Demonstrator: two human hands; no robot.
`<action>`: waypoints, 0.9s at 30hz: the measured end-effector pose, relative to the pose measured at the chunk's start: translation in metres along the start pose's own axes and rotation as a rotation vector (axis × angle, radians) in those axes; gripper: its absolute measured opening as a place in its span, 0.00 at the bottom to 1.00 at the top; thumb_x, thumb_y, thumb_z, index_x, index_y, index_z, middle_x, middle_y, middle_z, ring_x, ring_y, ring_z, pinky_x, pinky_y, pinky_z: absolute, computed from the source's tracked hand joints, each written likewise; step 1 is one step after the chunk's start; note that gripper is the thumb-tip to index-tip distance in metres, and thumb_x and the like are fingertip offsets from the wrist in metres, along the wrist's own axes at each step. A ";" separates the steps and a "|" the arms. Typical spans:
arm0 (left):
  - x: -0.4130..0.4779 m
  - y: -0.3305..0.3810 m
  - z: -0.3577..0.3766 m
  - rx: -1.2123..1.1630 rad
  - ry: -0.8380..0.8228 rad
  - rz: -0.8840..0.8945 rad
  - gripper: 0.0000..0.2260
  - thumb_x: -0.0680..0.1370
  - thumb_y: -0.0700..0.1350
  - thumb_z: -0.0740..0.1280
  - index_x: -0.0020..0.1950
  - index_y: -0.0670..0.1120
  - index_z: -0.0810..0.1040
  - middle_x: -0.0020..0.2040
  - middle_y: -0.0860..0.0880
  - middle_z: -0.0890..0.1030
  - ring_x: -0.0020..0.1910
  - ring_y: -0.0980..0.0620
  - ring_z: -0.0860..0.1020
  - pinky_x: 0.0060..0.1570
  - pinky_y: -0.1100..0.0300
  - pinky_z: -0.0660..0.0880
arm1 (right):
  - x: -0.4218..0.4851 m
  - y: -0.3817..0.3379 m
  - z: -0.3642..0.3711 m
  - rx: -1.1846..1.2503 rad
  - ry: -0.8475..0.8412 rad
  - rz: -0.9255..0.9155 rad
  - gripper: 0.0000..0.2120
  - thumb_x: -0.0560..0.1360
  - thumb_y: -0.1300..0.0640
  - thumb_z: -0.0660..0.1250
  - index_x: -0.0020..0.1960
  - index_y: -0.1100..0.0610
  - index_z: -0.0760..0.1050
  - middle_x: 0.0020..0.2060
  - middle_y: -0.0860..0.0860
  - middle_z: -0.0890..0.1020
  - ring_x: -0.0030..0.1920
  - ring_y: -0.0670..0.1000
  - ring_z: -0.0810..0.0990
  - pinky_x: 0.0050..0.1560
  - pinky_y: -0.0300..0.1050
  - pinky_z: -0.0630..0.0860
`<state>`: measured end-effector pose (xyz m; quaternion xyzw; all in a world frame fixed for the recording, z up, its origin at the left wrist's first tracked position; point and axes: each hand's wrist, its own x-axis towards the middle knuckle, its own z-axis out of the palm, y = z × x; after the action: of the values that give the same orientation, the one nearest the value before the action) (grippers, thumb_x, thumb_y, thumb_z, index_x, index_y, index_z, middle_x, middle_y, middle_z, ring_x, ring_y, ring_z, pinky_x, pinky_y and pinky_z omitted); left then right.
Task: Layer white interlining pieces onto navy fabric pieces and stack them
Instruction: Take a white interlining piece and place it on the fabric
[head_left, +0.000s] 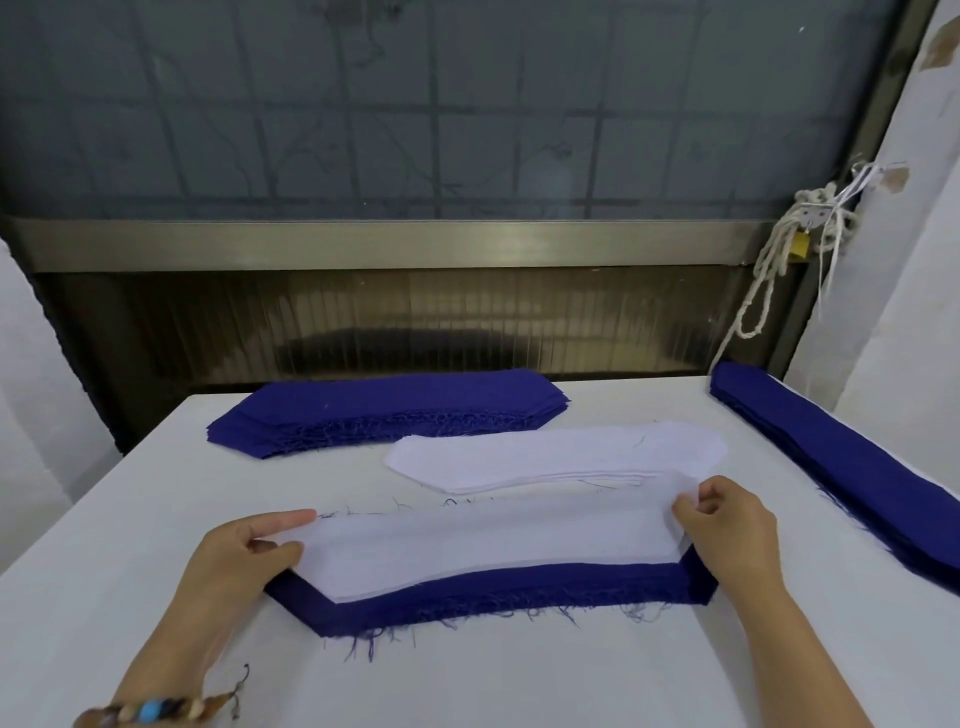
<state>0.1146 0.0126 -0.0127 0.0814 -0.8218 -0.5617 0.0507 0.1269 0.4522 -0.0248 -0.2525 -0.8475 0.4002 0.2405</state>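
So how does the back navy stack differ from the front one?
The back navy stack shows a bare navy top; the front navy stack is mostly covered by a white interlining piece. The back one lies untouched, while the left hand and right hand hold that piece at the front one's ends. Both are navy, long with angled ends, and frayed.

**Arrangement of pieces on the worktable**

An interlining piece (467, 540) lay on the nearest fabric stack (519, 590), at the front centre of the table (130, 519). The left hand (244, 551) gripped its left end and the right hand (727, 525) pinched its right end. Just behind lay the interlining stack (561, 457). Behind that, to the left, lay a second fabric stack (384, 410). A third fabric stack (841, 467) ran along the table's right edge.
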 end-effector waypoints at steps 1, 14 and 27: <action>0.000 0.000 0.000 0.013 0.001 -0.002 0.15 0.75 0.34 0.69 0.48 0.55 0.85 0.25 0.48 0.69 0.31 0.50 0.68 0.37 0.60 0.63 | 0.000 0.000 0.000 -0.007 -0.001 0.003 0.10 0.73 0.61 0.68 0.35 0.61 0.71 0.27 0.52 0.74 0.28 0.51 0.69 0.29 0.42 0.64; -0.001 0.001 0.001 0.094 0.000 0.059 0.15 0.75 0.34 0.70 0.48 0.55 0.83 0.25 0.46 0.72 0.30 0.49 0.69 0.25 0.72 0.64 | 0.000 0.001 0.001 -0.035 0.002 -0.019 0.12 0.74 0.60 0.66 0.35 0.63 0.68 0.27 0.53 0.71 0.29 0.51 0.66 0.30 0.43 0.62; -0.001 0.000 0.004 0.131 0.093 0.140 0.13 0.75 0.33 0.70 0.44 0.52 0.85 0.29 0.58 0.76 0.31 0.50 0.68 0.28 0.76 0.65 | -0.002 0.000 -0.001 0.009 -0.018 -0.025 0.03 0.74 0.61 0.68 0.44 0.59 0.74 0.29 0.51 0.76 0.31 0.48 0.73 0.31 0.40 0.65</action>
<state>0.1146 0.0161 -0.0143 0.0530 -0.8572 -0.4974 0.1225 0.1287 0.4517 -0.0249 -0.2371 -0.8508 0.4034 0.2390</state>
